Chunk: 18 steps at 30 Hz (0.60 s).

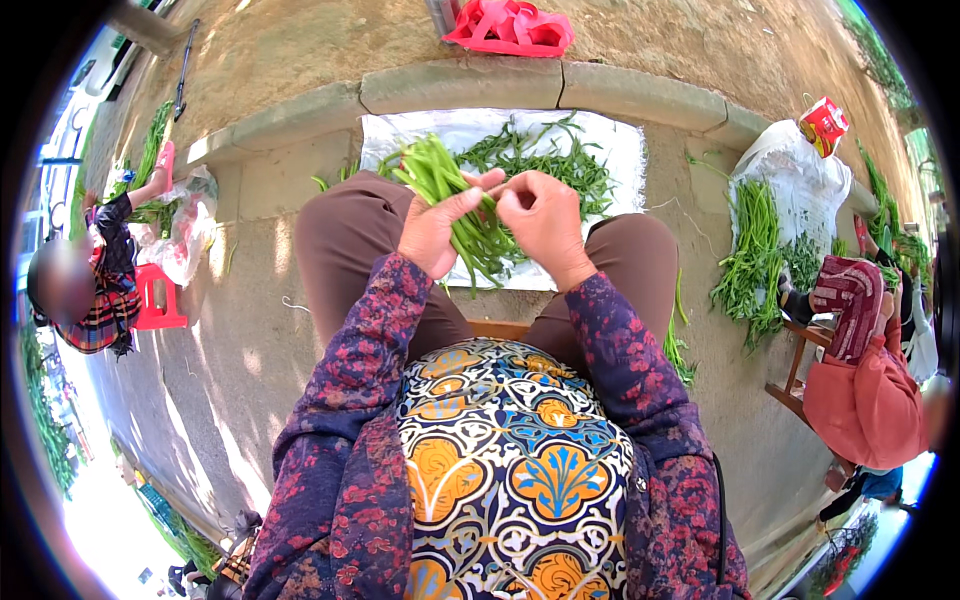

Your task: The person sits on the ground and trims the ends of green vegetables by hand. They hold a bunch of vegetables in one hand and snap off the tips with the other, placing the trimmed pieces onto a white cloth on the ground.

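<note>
Green stem bundle (432,165) is sitting in mid-air over the lap gap, pale cut ends pointing up and to the L, leafy ends hanging down toward R. L hand (432,228) is grasping it approx. mid-length, thumb across the top; prob. chosen so the stems are lying parallel w/o splaying. R hand (545,220) is pinching w/ thumb and forefinger closed, right beside the bundle's R edge; cannot tell what, if anything, is between the fingertips. L is apparently serving as clamp, R doing the fine work.

Directly below/beyond, white sheet (628,150) is covering the ground and carrying loose leafy greens (560,165), mostly at its far R; presumably placed so that stock is lying off the dirt and within reach. Brown-trousered knees (345,225) are flanking the sheet's near part, limiting sideways elbow travel low down; above knee level, room is opening both ways.

Far edge: sheet is ending just short of the stone kerb (450,88), a hard limit fwd. Red bag (510,35) is lying beyond it. R side: a few loose greens (678,345) are lying next to the thigh; further out, a larger greens pile (750,245) is resting partly on a white sack (800,185), near a seated co-worker (868,400). L side: pavement (245,265) is giving wider clearance, approx. up to the red stool (158,295).
</note>
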Tool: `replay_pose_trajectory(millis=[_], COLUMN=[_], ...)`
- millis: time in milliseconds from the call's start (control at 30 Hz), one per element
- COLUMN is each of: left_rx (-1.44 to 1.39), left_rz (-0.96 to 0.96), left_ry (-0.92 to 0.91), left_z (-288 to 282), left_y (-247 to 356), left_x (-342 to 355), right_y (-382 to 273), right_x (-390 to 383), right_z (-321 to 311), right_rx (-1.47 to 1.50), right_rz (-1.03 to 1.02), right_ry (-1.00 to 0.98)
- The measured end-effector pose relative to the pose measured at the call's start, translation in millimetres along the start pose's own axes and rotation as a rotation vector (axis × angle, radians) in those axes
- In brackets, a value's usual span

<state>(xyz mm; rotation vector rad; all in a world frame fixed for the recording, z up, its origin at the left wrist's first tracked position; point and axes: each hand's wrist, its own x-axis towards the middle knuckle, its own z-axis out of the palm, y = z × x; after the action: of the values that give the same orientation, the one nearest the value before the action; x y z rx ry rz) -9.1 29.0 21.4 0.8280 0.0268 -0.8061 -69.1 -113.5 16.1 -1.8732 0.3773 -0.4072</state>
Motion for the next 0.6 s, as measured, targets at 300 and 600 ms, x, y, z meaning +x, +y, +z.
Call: replay_pose_trajectory(millis=[300,600], left_rx=[-0.371,-0.256], left_rz=[-0.007,-0.053], left_ry=[-0.101,-0.06], left_z=[-31.6,-18.2], left_y=[17.1,13.4], left_x=[0.0,-0.4], right_y=[24.5,-10.8], right_x=[18.4,-10.1], right_z=[-52.7,-12.7], right_rx=[-0.109,-0.052], right_rz=[-0.057,-0.521], right_ry=[0.378,-0.191])
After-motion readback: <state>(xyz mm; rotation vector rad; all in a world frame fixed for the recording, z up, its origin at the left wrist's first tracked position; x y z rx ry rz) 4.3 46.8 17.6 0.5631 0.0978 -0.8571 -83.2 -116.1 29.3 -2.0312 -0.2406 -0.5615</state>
